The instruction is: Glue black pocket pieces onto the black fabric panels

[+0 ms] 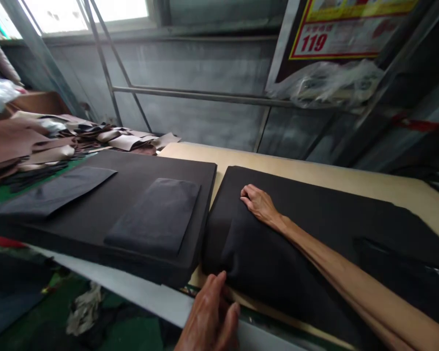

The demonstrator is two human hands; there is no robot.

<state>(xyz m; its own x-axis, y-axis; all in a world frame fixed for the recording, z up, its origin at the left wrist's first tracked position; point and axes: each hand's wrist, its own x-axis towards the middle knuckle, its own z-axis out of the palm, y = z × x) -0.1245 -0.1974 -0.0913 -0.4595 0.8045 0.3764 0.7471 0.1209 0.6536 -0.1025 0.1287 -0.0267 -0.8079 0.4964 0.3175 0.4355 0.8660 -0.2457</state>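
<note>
A black fabric sheet (270, 263) lies on top of a dark stack (314, 195) at the right, wrinkled and raised at its near left corner. My right hand (261, 202) rests over the stack with its fingers curled in a pinch at the sheet's upper edge; the fingertips are partly hidden. Below it, at the front edge of the table, my left hand (214, 309) has its fingertips against the sheet's near corner. The thumb of that hand stands apart from the fingers.
Left of me is another dark stack (131, 200) with two smaller grey-black pieces (159, 214) on it. Brown and beige scraps (58, 141) are heaped at the far left. A metal frame (190, 95) runs along the wall behind the wooden tabletop (296, 163). Plastic bags (329, 83) hang there.
</note>
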